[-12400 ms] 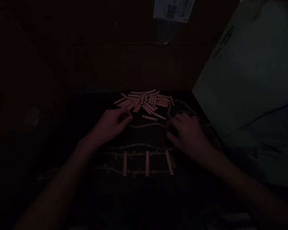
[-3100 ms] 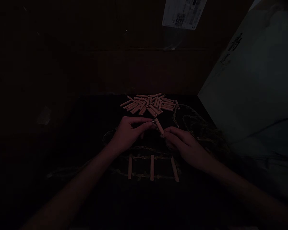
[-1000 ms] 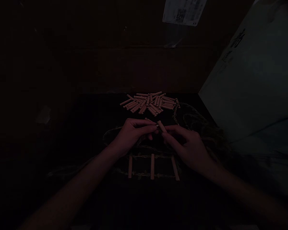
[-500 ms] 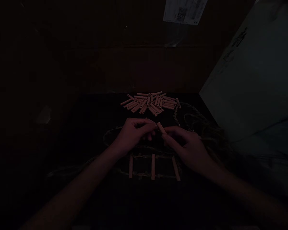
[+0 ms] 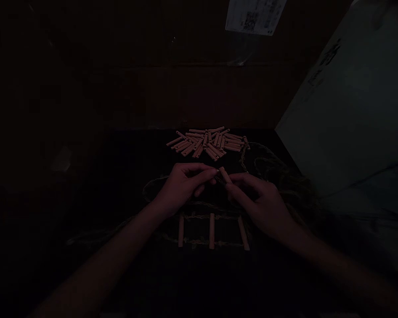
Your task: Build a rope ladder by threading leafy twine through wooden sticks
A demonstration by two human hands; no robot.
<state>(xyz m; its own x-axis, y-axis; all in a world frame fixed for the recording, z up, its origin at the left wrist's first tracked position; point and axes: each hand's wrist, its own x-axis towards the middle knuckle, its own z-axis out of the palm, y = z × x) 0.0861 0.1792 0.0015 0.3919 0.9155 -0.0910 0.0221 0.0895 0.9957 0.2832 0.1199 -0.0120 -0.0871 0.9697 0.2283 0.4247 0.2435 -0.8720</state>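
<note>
The scene is very dark. My right hand [image 5: 258, 198] is closed on a short wooden stick [image 5: 224, 174], its upper end sticking out past the fingertips. Beside that end, the thumb and finger of my left hand [image 5: 187, 185] pinch together; what looks like the end of a twine is at their tips, though most of it is hidden. Nearer to me lies a small rope ladder, with three wooden rungs, among them a middle rung [image 5: 212, 230], joined by knotted twine [image 5: 199, 241]. A further stretch of twine [image 5: 205, 204] runs between my hands and the ladder.
A heap of wooden sticks with holes near their ends [image 5: 202, 141] lies beyond my hands. Loose twine [image 5: 275, 163] is tangled at the right. A dark brown cardboard wall with a white label [image 5: 255, 17] stands behind, and a pale panel [image 5: 354, 101] slants at the right.
The stick in my right hand has shifted slightly right and up. My left fingertips have moved a little right, staying close to the stick's end. The ladder and heap have not moved.
</note>
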